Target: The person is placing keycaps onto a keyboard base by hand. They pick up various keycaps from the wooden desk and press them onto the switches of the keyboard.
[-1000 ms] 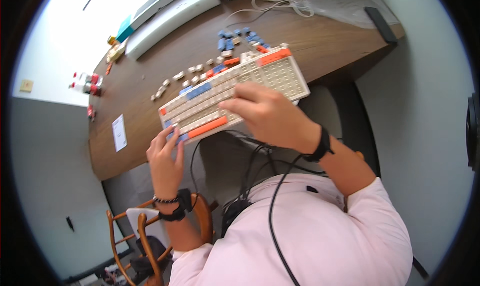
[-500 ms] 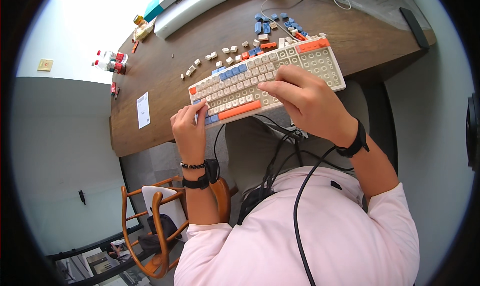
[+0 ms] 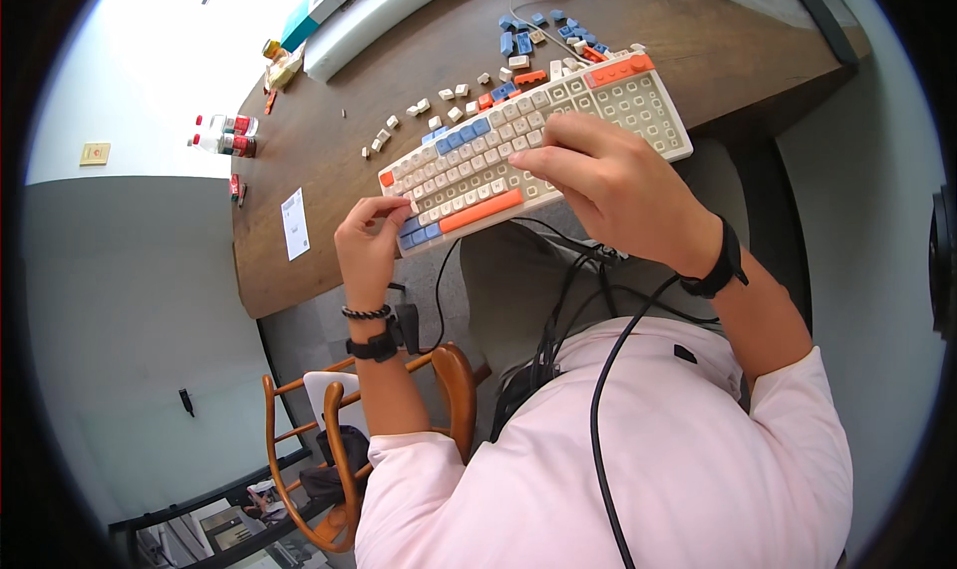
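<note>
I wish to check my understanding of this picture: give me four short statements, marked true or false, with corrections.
1. The left hand is at the right end of the keyboard. False: it is at the left end.
2. A long orange key sits on the keyboard's near side. True.
3. Loose blue keycaps lie on the desk beyond the keyboard. True.
4. The red-capped bottles are right of the keyboard. False: they are left of it.
</note>
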{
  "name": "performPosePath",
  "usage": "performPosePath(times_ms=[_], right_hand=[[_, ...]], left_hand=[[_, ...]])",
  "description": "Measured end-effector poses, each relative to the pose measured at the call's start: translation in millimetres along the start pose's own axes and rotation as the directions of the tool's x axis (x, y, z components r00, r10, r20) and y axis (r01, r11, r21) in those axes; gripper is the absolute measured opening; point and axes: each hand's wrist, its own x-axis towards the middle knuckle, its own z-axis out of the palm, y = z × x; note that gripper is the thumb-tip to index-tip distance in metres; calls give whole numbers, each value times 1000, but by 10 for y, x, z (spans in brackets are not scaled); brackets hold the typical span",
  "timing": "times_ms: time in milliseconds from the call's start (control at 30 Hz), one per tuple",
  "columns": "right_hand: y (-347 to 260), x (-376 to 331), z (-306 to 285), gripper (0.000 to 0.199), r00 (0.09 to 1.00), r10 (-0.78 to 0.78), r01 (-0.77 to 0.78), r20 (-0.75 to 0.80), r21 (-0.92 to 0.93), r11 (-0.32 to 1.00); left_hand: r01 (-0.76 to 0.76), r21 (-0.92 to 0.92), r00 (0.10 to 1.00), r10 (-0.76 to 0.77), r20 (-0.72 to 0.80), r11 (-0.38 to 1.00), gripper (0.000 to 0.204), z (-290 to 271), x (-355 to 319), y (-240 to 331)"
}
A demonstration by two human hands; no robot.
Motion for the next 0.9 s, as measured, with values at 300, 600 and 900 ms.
performPosePath(times_ms=[300, 600, 900], right_hand=[[-14, -11, 2, 30, 1000, 10, -10, 3, 5, 1000], [16, 1, -32, 28, 1000, -6, 6, -28, -4, 1000], [45, -6, -8, 28, 1000, 1, -1, -11, -8, 1000]], left_hand=[[88, 164, 926, -141, 350, 983, 10, -236, 487, 139], [-86, 251, 977, 32, 211, 964, 9, -56, 357, 230], [-44, 219, 999, 42, 13, 975, 16, 69, -107, 341]])
